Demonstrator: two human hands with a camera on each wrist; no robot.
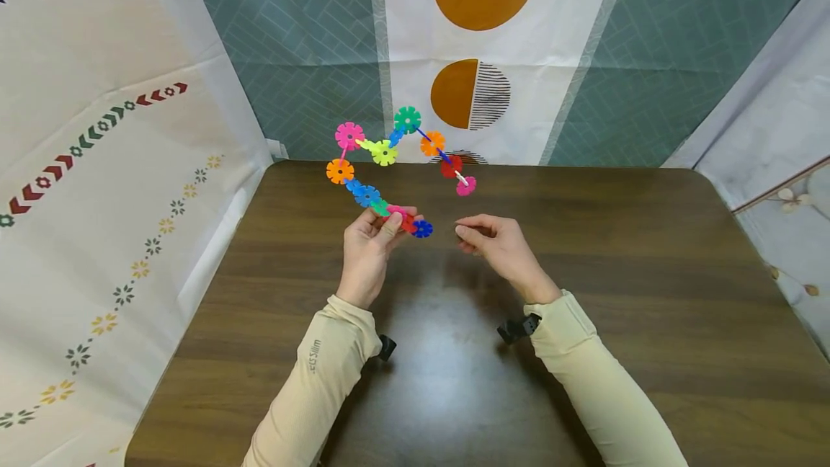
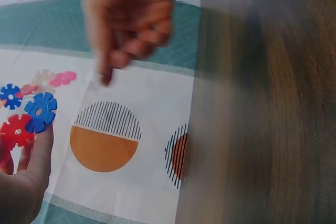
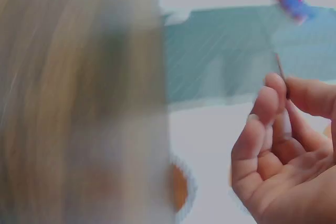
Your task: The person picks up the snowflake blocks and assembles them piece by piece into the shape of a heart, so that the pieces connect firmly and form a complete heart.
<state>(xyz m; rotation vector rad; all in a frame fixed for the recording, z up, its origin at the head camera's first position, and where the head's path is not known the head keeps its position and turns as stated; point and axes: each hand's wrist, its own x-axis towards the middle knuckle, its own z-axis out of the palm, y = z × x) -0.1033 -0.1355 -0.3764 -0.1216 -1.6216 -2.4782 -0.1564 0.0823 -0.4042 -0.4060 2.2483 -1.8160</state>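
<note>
My left hand (image 1: 365,254) pinches a curved chain of colourful snowflake discs (image 1: 367,196) near its lower end, the thumb lying over the pink and red discs. Just past those fingers a dark blue disc (image 1: 423,228) ends the chain; the left wrist view shows this blue disc (image 2: 40,112) joined to a red disc (image 2: 17,130). To the right, apart from the chain, my right hand (image 1: 502,245) has thumb and forefinger together. In the right wrist view they pinch a thin brownish piece (image 3: 280,66), seen edge-on, its kind unclear.
Both forearms reach over a brown wooden table (image 1: 648,294). Behind it hangs a patterned cloth (image 1: 305,56) with orange half-circles, and a white printed cloth (image 1: 117,186) borders the left side. The chain's far end, a pink disc (image 1: 465,186), hangs above the table's back part.
</note>
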